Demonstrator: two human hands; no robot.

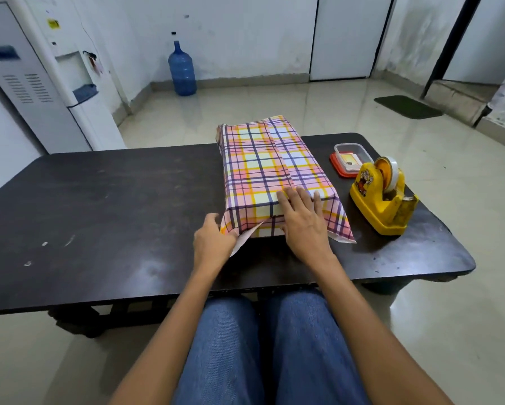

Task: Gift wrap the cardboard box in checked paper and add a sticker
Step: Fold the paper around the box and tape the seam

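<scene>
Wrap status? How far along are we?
Done: checked paper covers top and sides, seam along the top. In hand: near-end fold; left hand pinches the left flap, right hand presses the top edge. Left: right flap sticks out, no sticker visible, tape dispenser stands aside.

Left of the left hand (213, 244) the table (99, 200) offers wide room. Ahead of both hands the box (263, 165) blocks the way, its paper (340, 226) splaying right of the right hand (302, 226). Further right stand a dispenser (382, 197) and, beyond it, a tub (352, 159).
</scene>
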